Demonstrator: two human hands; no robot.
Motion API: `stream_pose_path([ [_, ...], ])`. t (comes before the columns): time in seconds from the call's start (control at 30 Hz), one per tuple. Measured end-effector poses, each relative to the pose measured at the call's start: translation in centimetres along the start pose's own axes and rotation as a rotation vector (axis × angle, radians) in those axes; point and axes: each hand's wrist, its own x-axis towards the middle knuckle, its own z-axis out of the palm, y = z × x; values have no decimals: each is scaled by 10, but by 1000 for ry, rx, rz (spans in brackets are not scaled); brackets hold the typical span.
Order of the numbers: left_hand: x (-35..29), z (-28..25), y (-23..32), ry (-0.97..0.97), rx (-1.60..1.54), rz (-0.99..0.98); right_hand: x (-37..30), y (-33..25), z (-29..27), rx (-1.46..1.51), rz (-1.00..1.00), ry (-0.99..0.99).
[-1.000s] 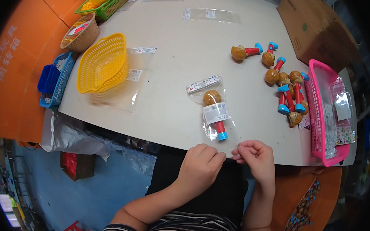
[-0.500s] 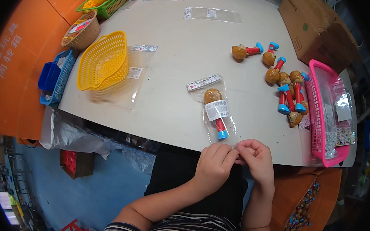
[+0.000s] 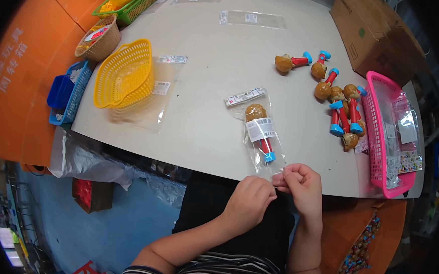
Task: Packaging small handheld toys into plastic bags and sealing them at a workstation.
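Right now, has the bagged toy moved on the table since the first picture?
Yes, slightly. Judged against the pink basket, the bagged toy now lies a little nearer to it, so it has shifted right.

two slanting columns of large pale characters [image 3: 5, 68] stand on the orange panel [image 3: 42, 36] at the left. the filled clear bag [image 3: 257, 152] in the middle carries a white label [image 3: 260, 129] with a barcode, small marks and fine print, and a pale printed header strip [image 3: 245, 96]; the small lettering is too fine to read. the flat clear bag [image 3: 164, 73] beside the yellow basket [image 3: 125, 76] has its own printed strip [image 3: 173, 59] and pale label [image 3: 161, 88]. a farther flat bag [image 3: 269, 21] bears a small white label [image 3: 251, 18], unreadable from here. the cardboard box [image 3: 381, 39] shows a round green mark [image 3: 361, 32]. in the pink basket [image 3: 374, 131], a multicoloured printed strip [image 3: 410, 161] shows.
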Motion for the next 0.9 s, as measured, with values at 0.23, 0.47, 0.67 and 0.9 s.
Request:
stream_pose_path([
  [0.23, 14, -3, 8, 115, 131, -35, -1, -4, -8, -6, -10, -118],
  [0.47, 12, 8, 2, 48, 253, 50, -1, -2, -8, -26, 0, -112],
  [0.67, 12, 14, -2, 6, 182, 30, 0, 0, -8, 0, -3, -79],
  [0.9, 13, 3, -1, 55, 17, -8, 1, -1, -8, 0, -2, -117],
])
